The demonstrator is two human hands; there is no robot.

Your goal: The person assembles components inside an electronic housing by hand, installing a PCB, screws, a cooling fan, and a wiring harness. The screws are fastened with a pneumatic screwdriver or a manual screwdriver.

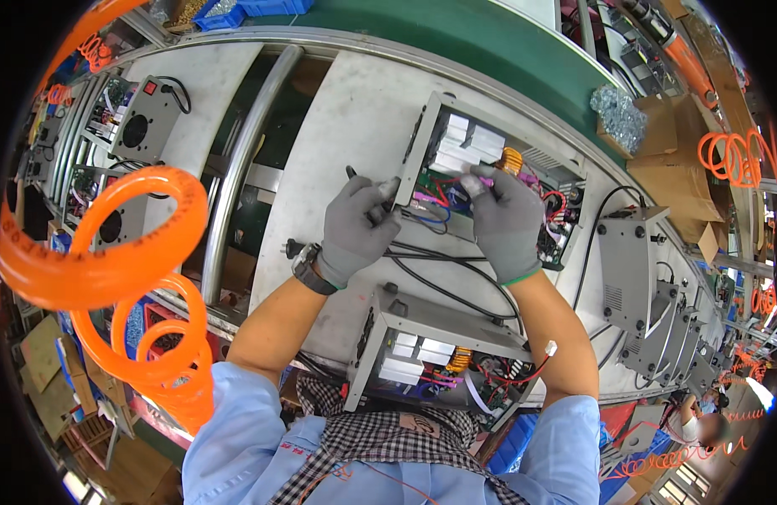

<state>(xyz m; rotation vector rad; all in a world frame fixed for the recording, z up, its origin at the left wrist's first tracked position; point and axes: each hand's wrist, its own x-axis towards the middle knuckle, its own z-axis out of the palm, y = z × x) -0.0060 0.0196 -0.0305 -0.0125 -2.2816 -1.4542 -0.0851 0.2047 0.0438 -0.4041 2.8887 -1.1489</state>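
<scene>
Head view, and at the upper centre of the frame a grey chassis (420,151) is worked on by both gloved hands, its uncovered side turned upward, presumably so the inside can be reached. The left hand (356,220) is brought to the near corner of the end panel, fingers curled and close together; the panel seems to be steadied there, though whether anything is pinched cannot be told. Over the wall comes the right hand (508,219), its fingers bent down among the wires (443,192), just beside the white blocks (471,145); the fingertips are partly hidden, so whether a wire is gripped cannot be told. Below, at the lower centre, a second chassis (367,349) is parked nearest the body, likewise uncovered, perhaps for easy reach. Between the two, a black cable (443,257) is laid in loops, apparently clear of the insides.
</scene>
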